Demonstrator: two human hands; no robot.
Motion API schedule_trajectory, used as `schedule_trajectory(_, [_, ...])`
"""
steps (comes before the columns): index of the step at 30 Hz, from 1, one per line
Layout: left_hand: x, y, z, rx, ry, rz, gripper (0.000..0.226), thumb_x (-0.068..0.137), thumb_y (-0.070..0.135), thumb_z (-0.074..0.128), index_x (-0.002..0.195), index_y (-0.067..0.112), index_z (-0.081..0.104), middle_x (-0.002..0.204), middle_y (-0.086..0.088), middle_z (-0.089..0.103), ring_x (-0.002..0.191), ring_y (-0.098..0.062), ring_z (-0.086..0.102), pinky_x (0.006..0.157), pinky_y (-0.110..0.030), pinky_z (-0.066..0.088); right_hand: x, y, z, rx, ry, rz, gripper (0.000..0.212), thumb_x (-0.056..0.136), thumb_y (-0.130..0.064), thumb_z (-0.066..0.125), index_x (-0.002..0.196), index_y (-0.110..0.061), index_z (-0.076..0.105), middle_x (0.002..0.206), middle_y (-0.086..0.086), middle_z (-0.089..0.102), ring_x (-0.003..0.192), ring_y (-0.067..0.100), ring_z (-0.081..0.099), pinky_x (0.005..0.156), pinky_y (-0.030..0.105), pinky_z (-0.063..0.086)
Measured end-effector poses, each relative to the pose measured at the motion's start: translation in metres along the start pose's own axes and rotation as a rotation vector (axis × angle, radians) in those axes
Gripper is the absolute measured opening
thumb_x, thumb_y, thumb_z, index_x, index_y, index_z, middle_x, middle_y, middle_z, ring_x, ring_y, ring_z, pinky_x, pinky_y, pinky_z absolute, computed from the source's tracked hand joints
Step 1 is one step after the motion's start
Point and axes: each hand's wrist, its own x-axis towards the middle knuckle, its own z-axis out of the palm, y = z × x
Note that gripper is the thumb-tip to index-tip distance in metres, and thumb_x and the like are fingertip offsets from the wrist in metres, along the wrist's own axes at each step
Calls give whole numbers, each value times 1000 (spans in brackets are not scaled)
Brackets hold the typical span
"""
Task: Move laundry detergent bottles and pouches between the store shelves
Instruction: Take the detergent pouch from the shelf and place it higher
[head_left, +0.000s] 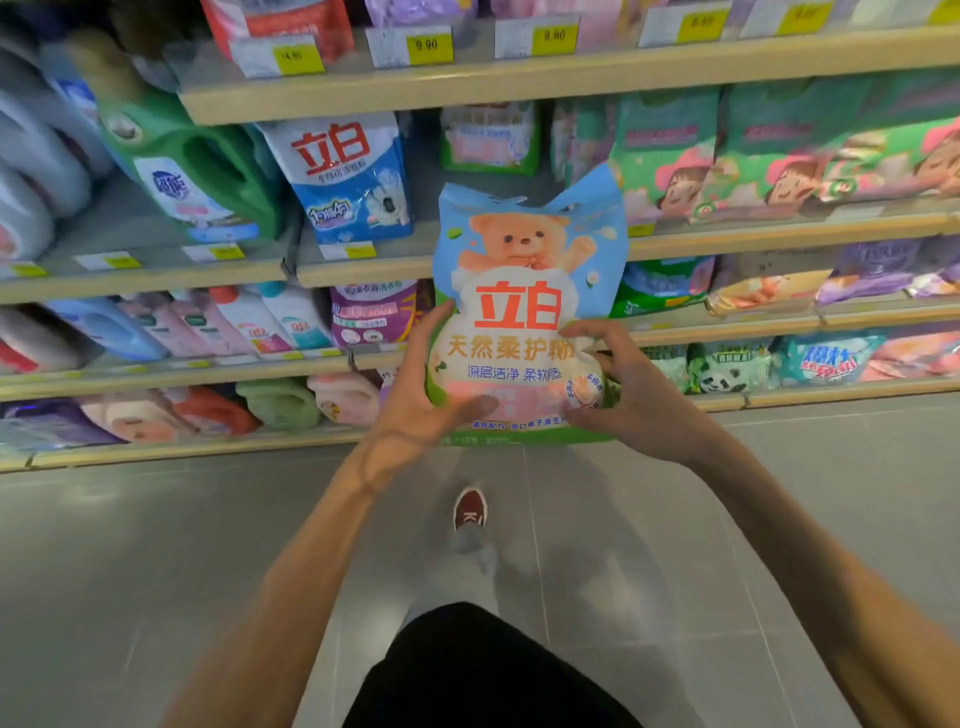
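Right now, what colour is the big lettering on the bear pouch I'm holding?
Orange-red lettering on the bear pouch, clearest in head view.

One bear-print pouch (524, 312), one left hand (415, 400), one right hand (641, 402), one green jug (249, 182), one red shoe (470, 509).

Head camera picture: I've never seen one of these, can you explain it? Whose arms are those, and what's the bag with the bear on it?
There is no machine here. A person wears one wide-angle camera on the head, looking forward and down, so the bare arms are their own. The left hand and right hand together hold a bear pouch of detergent upright in front of the store shelves. These carry more pouches and a green bottle. Below are the grey floor and one shoe.
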Motion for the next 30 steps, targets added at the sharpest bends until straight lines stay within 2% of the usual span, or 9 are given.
schedule_trajectory(3, [42,-4,-18,-5,-35,-31,109,69,3,89,155,27,26,150,4,37,129,1,51,94,-24,55,44,2,-8,-9,-13,30,68,81,-1,78,130,-29,40,128,6,60,115,14,64,81,33,60])
schedule_trajectory(6, [85,-12,-39,25,-130,-26,114,75,-4,83,159,31,14,153,12,34,134,-5,50,97,-32,56,90,3,-15,-36,11,47,67,82,0,77,128,-33,41,125,5,60,113,13,64,79,28,58])
schedule_trajectory(9, [128,-21,-56,6,-208,-39,118,79,-13,75,160,31,2,155,7,37,133,-14,54,96,-40,57,133,5,-18,-55,52,64,65,82,3,75,129,-28,41,124,-9,56,111,2,62,79,23,57])
schedule_trajectory(15, [196,-38,-81,21,-217,-69,119,81,-10,74,159,38,-1,155,17,35,131,-6,55,92,-36,58,208,20,-25,-136,67,43,65,82,1,75,128,-29,40,121,-15,57,109,5,65,79,24,58])
schedule_trajectory(18, [224,-46,-85,92,-218,-32,121,81,-10,75,160,32,-6,141,39,46,127,-2,58,94,-36,58,235,29,-30,-172,99,-9,64,82,3,75,127,-27,40,121,-15,57,105,9,68,82,31,60])
schedule_trajectory(21, [251,-53,-85,155,-199,28,124,80,-7,78,159,29,-10,134,49,45,125,0,58,94,-34,58,259,40,-35,-209,126,-58,63,82,3,75,126,-26,40,118,-31,56,106,3,66,85,35,60])
schedule_trajectory(24, [272,-57,-82,143,-184,49,125,79,-10,78,160,30,-9,141,42,44,132,-5,54,97,-39,56,279,47,-45,-245,151,-87,66,82,4,75,122,-34,39,116,-46,47,109,1,62,86,30,58])
schedule_trajectory(28, [299,-65,-78,188,-133,101,121,78,-10,77,160,36,0,140,50,36,132,-1,53,100,-45,54,297,58,-63,-271,171,-73,65,84,-6,77,127,-33,37,125,-36,42,111,-19,51,81,7,47])
schedule_trajectory(30, [308,-66,-78,192,-99,128,119,77,-5,78,158,44,6,146,46,31,133,-7,52,99,-49,55,307,60,-73,-284,155,-65,68,83,-9,79,130,-32,37,128,-30,45,111,-21,49,85,8,47])
